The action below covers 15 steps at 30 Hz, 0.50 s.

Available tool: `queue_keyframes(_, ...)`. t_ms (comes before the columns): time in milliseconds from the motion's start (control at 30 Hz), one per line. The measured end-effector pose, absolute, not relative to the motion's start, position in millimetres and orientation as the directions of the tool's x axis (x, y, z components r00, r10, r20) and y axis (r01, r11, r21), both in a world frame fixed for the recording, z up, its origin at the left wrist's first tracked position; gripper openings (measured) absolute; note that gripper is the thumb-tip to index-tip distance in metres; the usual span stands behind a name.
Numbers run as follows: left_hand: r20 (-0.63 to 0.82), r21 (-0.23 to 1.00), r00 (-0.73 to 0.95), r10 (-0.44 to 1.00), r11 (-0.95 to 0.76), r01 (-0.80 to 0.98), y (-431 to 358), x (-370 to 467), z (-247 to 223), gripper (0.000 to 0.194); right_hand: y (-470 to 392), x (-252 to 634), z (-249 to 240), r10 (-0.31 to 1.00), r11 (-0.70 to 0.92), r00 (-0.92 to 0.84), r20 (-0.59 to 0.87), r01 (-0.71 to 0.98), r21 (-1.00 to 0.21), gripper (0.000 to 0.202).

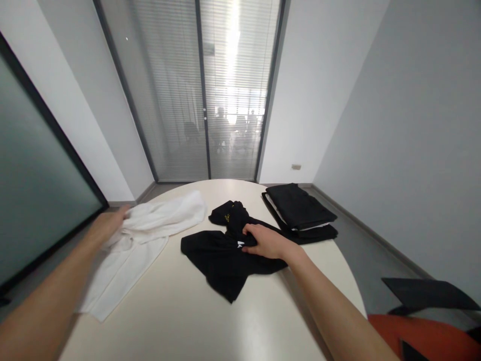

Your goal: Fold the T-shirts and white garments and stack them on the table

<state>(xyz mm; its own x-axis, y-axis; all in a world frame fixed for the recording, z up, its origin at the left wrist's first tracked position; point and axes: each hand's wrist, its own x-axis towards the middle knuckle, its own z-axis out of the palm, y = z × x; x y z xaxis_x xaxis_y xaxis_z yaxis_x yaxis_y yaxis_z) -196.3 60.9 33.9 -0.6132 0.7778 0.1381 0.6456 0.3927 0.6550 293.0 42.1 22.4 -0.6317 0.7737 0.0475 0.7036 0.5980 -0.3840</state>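
Note:
My left hand (111,221), smeared by motion, is at the far-left edge of a crumpled white garment (165,213) on the table; its grip does not show clearly. The white garment lies loosely, with one part stretching toward the near left. My right hand (266,241) has its thumb and fingers closed on a black shirt (221,255) near a small white tag. This shirt is bunched up in the middle of the table, with a bit of yellow print on its far part. Part of it is hidden under my right hand and forearm.
A stack of folded dark clothes (300,206), with a light layer showing, lies at the right rim of the round cream table (195,321). An orange and black chair (417,336) stands at the lower right. Behind the table is a glass partition (233,90) with blinds.

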Motion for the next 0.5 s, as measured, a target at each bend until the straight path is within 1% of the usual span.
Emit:
queue_keyframes(67,0.119,0.45,-0.612,0.782,0.507,0.735,53.6,-185.8,32.8,0.064,41.3,292.3,23.7,0.775,0.595,-0.63,0.041,0.707,-0.383,0.035)
queue_keyframes(100,0.165,0.366,-0.593,0.788,0.51,0.779,51.0,-177.1,32.4,0.067,41.1,291.9,24.3,0.776,0.594,-0.63,0.038,0.709,-0.381,0.035)
queue_keyframes(133,0.215,0.323,-0.572,0.792,0.495,0.807,49.3,-166.9,31.9,0.072,40.9,291.5,24.8,0.777,0.592,-0.629,0.034,0.711,-0.379,0.035)
queue_keyframes(167,0.26,0.305,-0.545,0.797,0.468,0.83,48.6,-155.7,30.7,0.079,40.9,291.2,25.2,0.778,0.591,-0.628,0.031,0.714,-0.376,0.035)
queue_keyframes(200,0.265,0.294,-0.523,0.81,0.449,0.844,48.8,-144.4,28.7,0.09,40.9,291.0,25.5,0.778,0.591,-0.627,0.03,0.715,-0.374,0.035)
queue_keyframes(267,0.132,0.294,-0.554,0.822,0.501,0.814,51.5,-124.4,21.1,0.111,40.9,290.8,25.8,0.779,0.591,-0.626,0.032,0.716,-0.371,0.035)
queue_keyframes(300,0.078,0.297,-0.558,0.826,0.515,0.804,53.7,-116.9,16.0,0.115,40.8,290.9,25.9,0.779,0.59,-0.626,0.031,0.716,-0.373,0.035)
queue_keyframes(333,0.047,0.297,-0.559,0.828,0.523,0.799,56.3,-111.4,10.5,0.114,40.7,290.9,26.0,0.779,0.59,-0.626,0.03,0.716,-0.375,0.035)
queue_keyframes(367,0.049,0.299,-0.556,0.83,0.519,0.801,59.3,-108.0,5.4,0.11,40.6,291.0,26.2,0.779,0.589,-0.626,0.029,0.715,-0.377,0.035)
queue_keyframes(500,0.093,0.313,-0.516,0.852,0.467,0.827,75.4,-110.9,-3.0,0.085,39.9,290.9,26.7,0.78,0.586,-0.625,0.033,0.71,-0.391,0.035)
